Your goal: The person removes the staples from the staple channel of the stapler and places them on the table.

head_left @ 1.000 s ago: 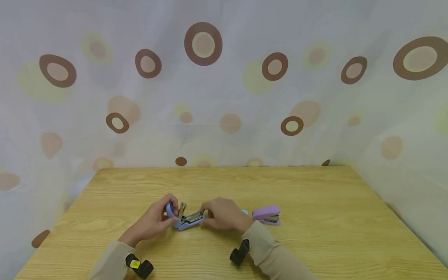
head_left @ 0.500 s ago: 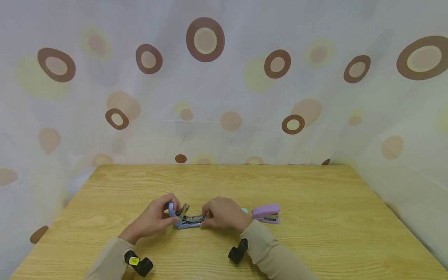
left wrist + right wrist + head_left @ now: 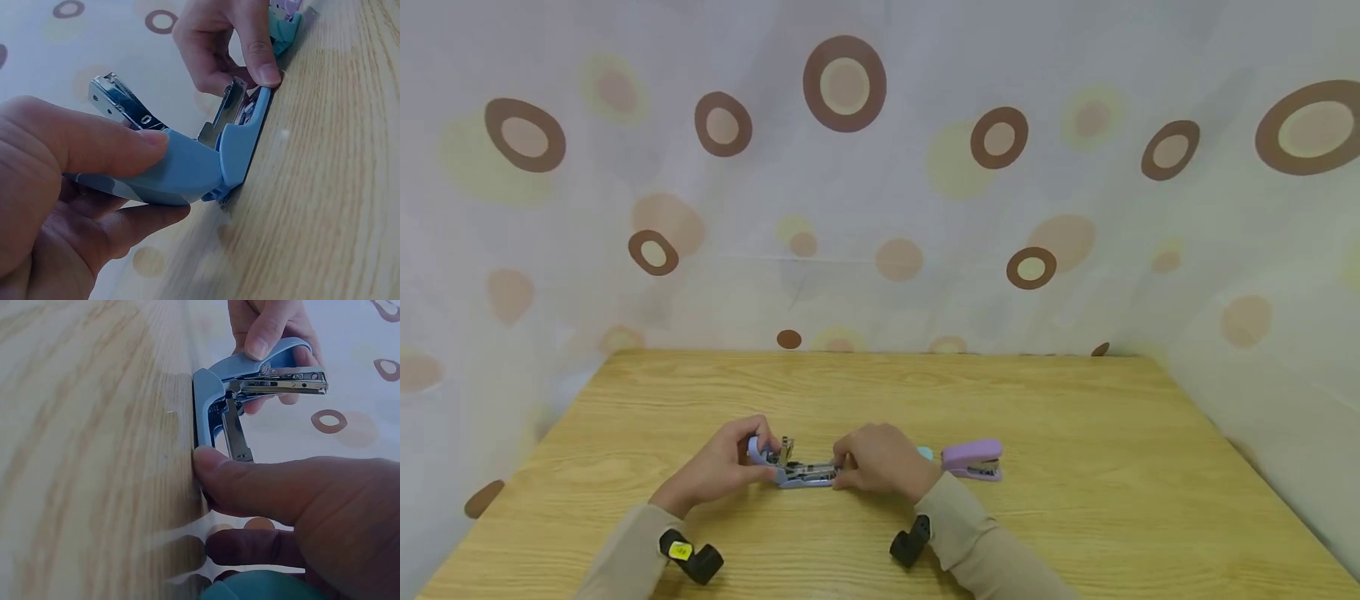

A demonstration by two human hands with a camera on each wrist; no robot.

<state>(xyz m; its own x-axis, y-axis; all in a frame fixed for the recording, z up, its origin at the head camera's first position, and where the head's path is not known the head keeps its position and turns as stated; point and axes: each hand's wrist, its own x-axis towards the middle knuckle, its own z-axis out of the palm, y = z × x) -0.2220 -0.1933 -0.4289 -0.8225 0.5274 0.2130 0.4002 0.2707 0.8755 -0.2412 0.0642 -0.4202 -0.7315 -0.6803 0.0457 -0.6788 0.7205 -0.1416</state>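
Observation:
A light blue stapler (image 3: 187, 164) lies opened wide on the table, its base flat and its top cover swung back to the left. My left hand (image 3: 727, 464) grips the raised cover between thumb and fingers. The metal staple magazine (image 3: 294, 381) sticks up at an angle from the hinge, apart from the base. At the base's front end, my right hand (image 3: 880, 458) pinches with thumb and fingers, its thumb on the near side. Part of the base end is hidden behind that hand.
A purple stapler (image 3: 972, 458) stands right of my right hand. A teal stapler (image 3: 285, 32) sits between them, mostly hidden behind the right hand in the head view. The wooden table (image 3: 1075, 517) meets a patterned cloth (image 3: 880, 183) at the back.
The stapler's base has levelled from a slant to flat on the table. My left hand has tipped the cover further back to the left; the right hand keeps its hold on the base.

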